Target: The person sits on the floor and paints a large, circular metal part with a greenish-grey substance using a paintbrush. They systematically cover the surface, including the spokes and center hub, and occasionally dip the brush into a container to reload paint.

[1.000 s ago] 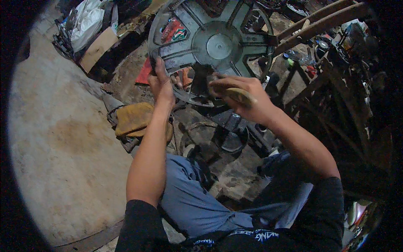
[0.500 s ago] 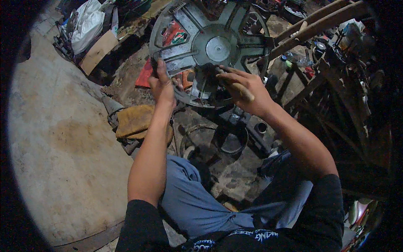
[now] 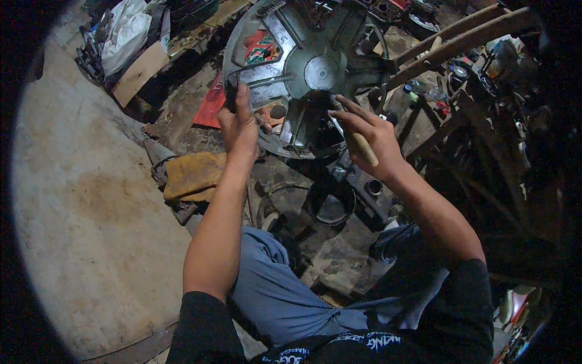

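Observation:
A round, grey-green metal wheel (image 3: pixel 322 73) with broad spokes and a flat central disc is held up in front of me, tilted toward me. My left hand (image 3: pixel 241 125) is closed on its lower left rim, thumb on the near face and fingertips showing through an opening behind. In my right hand (image 3: pixel 374 141) is a brush with a pale wooden handle (image 3: pixel 364 149), gripped between thumb and fingers. Its dark end lies against or close to the wheel just below the hub; the bristles are hard to make out in the shadow.
A yellow-brown cloth (image 3: pixel 193 176) lies left of my knees, beside a large pale sheet (image 3: pixel 91 200). Below the wheel stands a dark round container (image 3: pixel 332 209). Wooden bars (image 3: pixel 461 45) jut in at the upper right, above heaped scrap parts. A red packet (image 3: pixel 210 104) lies behind my left hand.
The wheel and both hands have shifted slightly right in view. My right hand has turned, and the brush handle now points more steeply down to the right. Both grips remain.

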Tool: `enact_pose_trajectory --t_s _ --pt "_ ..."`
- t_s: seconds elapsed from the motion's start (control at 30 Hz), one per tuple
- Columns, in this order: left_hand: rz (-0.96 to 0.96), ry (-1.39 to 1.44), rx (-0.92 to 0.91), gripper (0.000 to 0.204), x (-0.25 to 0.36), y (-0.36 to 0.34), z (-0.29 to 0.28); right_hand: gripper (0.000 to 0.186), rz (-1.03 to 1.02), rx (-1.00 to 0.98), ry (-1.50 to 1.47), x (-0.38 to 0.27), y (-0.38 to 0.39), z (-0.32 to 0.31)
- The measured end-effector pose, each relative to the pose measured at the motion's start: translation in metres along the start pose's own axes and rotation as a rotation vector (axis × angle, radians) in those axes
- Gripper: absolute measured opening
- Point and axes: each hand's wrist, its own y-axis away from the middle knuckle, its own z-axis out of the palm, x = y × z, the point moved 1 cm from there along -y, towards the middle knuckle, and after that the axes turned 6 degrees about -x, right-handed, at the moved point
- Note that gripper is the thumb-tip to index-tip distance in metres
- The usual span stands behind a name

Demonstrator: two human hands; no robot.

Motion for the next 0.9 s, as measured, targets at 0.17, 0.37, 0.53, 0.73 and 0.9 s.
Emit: enact_pose_trajectory --t_s 0.17,0.37,0.53,0.73,0.9 --pt "0.039 0.035 -0.035 0.067 0.006 0.003 0.005 0.049 -0.092 -0.187 -0.174 -0.039 0.008 0.005" --pt "0.15 0.035 0.014 0.055 0.011 0.008 0.012 0.051 -0.001 -0.022 -0.028 -0.001 0.0 -0.002" --pt "0.053 0.001 -0.077 0.058 0.01 0.009 0.009 0.051 -0.136 -0.133 -0.085 -0.011 0.022 0.023" --pt "-0.077 -0.078 0.037 0.056 0.012 0.012 0.008 0.05 0.076 -0.122 -0.015 -0.011 0.007 0.003" --pt "0.093 -0.055 0.077 0.052 0.007 0.004 0.015 0.054 -0.004 -0.238 -0.216 -0.03 0.019 0.02"
